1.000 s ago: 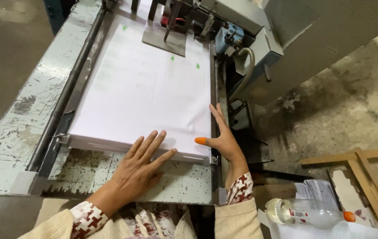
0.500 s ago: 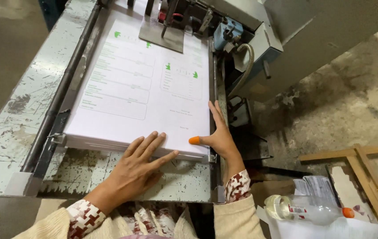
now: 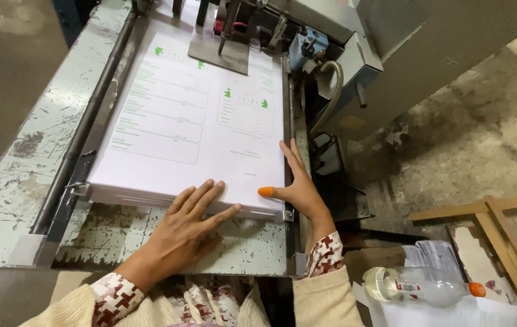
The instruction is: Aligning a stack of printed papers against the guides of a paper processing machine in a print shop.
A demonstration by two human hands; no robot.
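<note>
Resting flat on the near edge of the paper stack, the left hand lies palm down with fingers spread wide and extended; its fingertips overlap the top sheet and its heel sits on the worn metal table. It grips nothing. The right hand stands open against the stack's right edge, just beside the left hand, fingers straight and pointing away from the person, thumb tip covered in an orange cap and pressed onto the near right corner of the top sheet. That sheet is white with green printed forms. Beyond both hands, at the stack's far end, a grey metal plate lies on the paper under the machine head. Right of the right hand, well apart, a clear plastic bottle lies on its side.
</note>
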